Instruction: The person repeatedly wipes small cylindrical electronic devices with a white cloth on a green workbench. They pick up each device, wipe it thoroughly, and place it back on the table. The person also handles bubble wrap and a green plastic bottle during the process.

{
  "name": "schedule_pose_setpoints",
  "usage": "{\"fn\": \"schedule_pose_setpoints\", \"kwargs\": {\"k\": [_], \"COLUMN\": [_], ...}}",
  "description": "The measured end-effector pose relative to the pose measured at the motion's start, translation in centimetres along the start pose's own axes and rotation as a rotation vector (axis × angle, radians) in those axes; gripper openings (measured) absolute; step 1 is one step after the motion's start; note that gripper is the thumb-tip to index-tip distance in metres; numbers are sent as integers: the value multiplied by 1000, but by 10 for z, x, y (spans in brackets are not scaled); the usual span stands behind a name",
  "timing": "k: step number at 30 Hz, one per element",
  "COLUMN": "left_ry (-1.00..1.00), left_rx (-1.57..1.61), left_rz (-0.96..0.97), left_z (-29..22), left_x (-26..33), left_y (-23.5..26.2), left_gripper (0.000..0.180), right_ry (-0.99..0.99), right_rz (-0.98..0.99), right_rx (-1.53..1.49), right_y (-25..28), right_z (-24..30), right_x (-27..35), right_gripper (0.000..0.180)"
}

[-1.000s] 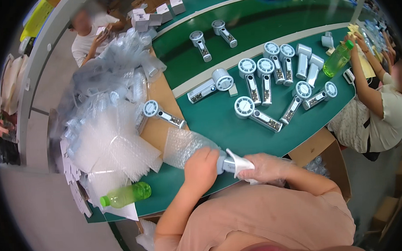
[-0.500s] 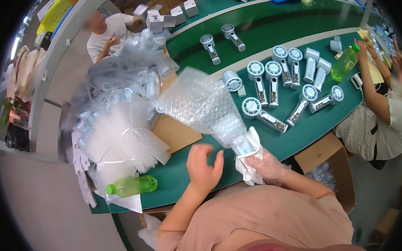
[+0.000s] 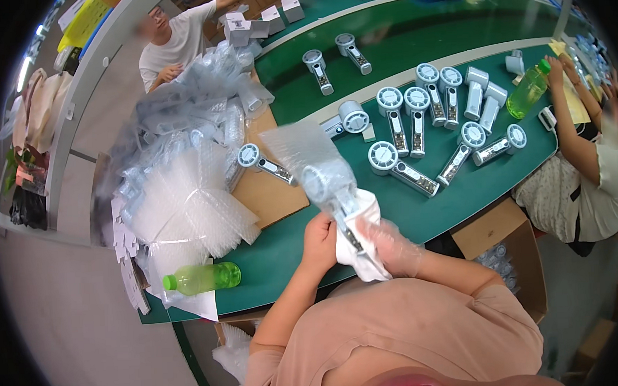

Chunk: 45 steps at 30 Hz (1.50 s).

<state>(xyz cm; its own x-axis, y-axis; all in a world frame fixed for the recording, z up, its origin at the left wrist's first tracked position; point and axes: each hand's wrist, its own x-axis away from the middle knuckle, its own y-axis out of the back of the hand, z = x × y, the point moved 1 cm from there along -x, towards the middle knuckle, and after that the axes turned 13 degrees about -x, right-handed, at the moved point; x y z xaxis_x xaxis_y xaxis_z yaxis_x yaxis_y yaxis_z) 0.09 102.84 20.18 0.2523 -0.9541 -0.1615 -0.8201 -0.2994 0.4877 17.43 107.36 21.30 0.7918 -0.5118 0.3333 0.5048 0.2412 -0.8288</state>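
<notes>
In front of my chest, a light-blue handheld fan (image 3: 351, 236) points up and away, its round head showing through a clear bubble-wrap bag (image 3: 284, 140). A white cloth (image 3: 366, 203) wraps around its handle. My right hand (image 3: 393, 250), in a thin clear glove, is closed around the cloth and handle. My bare left hand (image 3: 319, 244) is closed at the cloth's left edge; its fingertips are partly hidden. Just beyond, another fan (image 3: 266, 164) lies on the cardboard sheet (image 3: 276, 201), and one more fan (image 3: 350, 117) lies behind the bag.
Several fans (image 3: 416, 123) lie on the green table to the right, near a green bottle (image 3: 529, 90). At left are a fanned stack of bubble bags (image 3: 185, 205), a heap of wrapped items (image 3: 182, 122) and another green bottle (image 3: 202, 278). An open carton (image 3: 497, 233) stands below right. Co-workers sit across and right.
My left hand has come right and closed at the cloth. The bag has shifted down, uncovering the fan on the cardboard. A co-worker across has stretched out an arm.
</notes>
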Motion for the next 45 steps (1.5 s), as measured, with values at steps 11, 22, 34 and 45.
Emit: {"fn": "schedule_pose_setpoints", "kwargs": {"k": [11,22,34,45], "left_ry": [-319,-139,-93,68], "left_rx": [-566,59,-196,-449], "left_rz": [-109,-251,-1,-592], "left_z": [-74,-97,-149,-159], "left_x": [-5,-11,-41,-116], "left_y": [12,36,109,301], "left_gripper": [11,10,13,20], "right_ry": [-69,-27,456,812], "right_rz": [-92,270,407,158], "right_rx": [72,354,912,256], "right_y": [-19,-17,-131,-13], "right_z": [26,39,91,100], "right_x": [5,13,35,-15], "right_gripper": [37,35,14,51]}}
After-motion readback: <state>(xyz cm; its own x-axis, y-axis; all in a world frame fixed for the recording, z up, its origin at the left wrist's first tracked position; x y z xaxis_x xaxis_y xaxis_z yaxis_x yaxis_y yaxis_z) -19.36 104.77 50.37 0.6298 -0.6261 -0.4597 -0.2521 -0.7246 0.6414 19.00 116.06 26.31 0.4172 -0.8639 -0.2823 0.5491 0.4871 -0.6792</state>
